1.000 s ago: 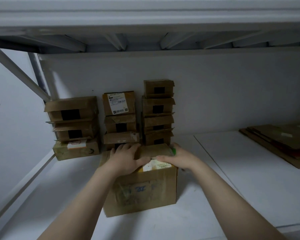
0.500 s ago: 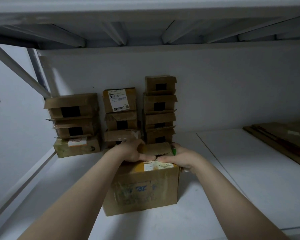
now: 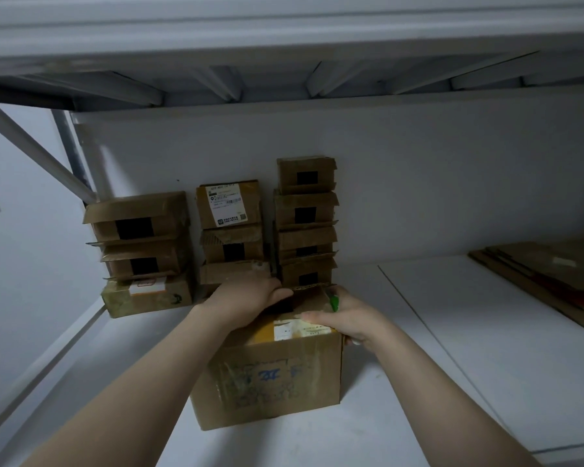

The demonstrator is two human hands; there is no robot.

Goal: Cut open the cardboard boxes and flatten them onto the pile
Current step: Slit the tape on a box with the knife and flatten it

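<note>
A brown cardboard box [image 3: 270,375] with blue writing on its front stands on the white shelf in front of me. My left hand [image 3: 250,301] curls over a top flap [image 3: 309,298] and lifts it, showing a dark gap underneath. My right hand [image 3: 346,320] lies on the box's top right edge next to a white label [image 3: 294,328], with its fingers round a green-handled cutter [image 3: 332,299]. The cutter's blade is hidden.
Three stacks of small cardboard boxes [image 3: 304,220] stand against the back wall behind the box. A pile of flattened cardboard [image 3: 547,278] lies at the right on the shelf [image 3: 452,365]. Another shelf hangs low overhead.
My left hand moved from pressing flat on the top to gripping the flap and raising it, opening a gap. My right hand stayed at the top right edge.
</note>
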